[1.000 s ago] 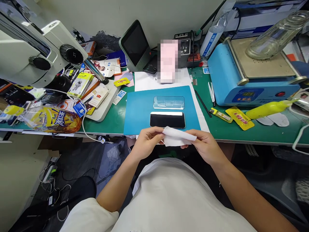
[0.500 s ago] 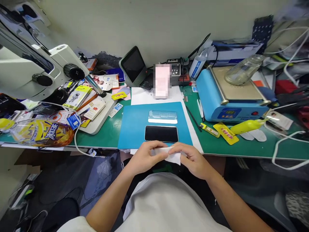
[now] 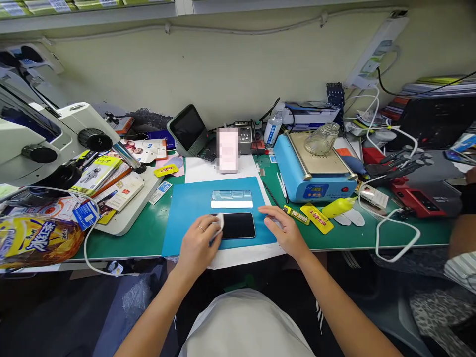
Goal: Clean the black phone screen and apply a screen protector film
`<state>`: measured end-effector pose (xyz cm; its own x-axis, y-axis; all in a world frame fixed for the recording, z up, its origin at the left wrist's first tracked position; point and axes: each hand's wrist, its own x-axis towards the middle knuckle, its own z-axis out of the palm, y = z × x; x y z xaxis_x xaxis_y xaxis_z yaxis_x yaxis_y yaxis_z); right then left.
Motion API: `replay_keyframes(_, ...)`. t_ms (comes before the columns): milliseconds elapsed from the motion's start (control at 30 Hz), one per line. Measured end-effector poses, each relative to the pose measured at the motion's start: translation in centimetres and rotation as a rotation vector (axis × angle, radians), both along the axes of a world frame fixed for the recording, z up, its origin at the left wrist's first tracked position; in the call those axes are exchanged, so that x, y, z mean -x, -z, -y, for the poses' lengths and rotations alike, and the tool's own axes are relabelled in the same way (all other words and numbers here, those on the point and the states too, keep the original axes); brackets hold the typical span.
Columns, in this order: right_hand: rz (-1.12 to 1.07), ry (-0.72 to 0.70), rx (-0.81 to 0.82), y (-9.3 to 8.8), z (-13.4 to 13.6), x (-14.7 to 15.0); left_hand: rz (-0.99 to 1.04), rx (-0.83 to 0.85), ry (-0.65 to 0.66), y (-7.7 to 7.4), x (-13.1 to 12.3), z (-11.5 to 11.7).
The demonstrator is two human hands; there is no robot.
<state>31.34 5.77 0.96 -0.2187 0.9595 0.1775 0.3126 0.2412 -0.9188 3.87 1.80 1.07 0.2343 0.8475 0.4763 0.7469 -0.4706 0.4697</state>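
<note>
A black phone (image 3: 238,225) lies flat on a blue mat (image 3: 193,208) near the desk's front edge. My left hand (image 3: 199,243) is closed on a small white wipe (image 3: 219,221) and presses it against the phone's left end. My right hand (image 3: 282,230) rests on the mat just right of the phone, fingers stretched out and holding nothing. A clear screen protector on a white backing (image 3: 231,199) lies on the mat just behind the phone.
A microscope (image 3: 40,144) and a snack bag (image 3: 37,240) crowd the left of the green desk. A blue heating machine (image 3: 314,173) with a glass jar stands at the right, with a yellow bottle (image 3: 336,207), cables and a red tool (image 3: 412,198). Another person's arm (image 3: 461,233) shows at far right.
Both hands held the white wipe in front of my body. Now my left hand has carried it onto the phone's left end and my right hand has let go and moved beside the phone.
</note>
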Motion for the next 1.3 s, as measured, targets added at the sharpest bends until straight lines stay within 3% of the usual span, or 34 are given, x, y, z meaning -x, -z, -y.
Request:
replay_keyframes(133,0.013,-0.004,0.0,0.2,0.0,0.0,-0.113,0.079,0.14,0.5,-1.6,1.0)
replay_keyframes(567,0.042,-0.026,0.011,0.6,0.0,-0.3,-0.436,0.131,0.136,1.0,-3.1,2.0)
replay_keyframes(800,0.053,-0.037,0.011,0.9,-0.4,-0.3,-0.45,0.195,0.094,0.9,-3.9,2.4)
replay_keyframes(1067,0.045,-0.039,-0.027,1.3,-0.4,-0.5,-0.471,0.216,0.103,-0.1,-4.8,2.3)
replay_keyframes(1300,0.067,-0.035,-0.05,1.2,-0.4,-0.3,-0.5,0.246,0.107,0.4,-5.6,2.0)
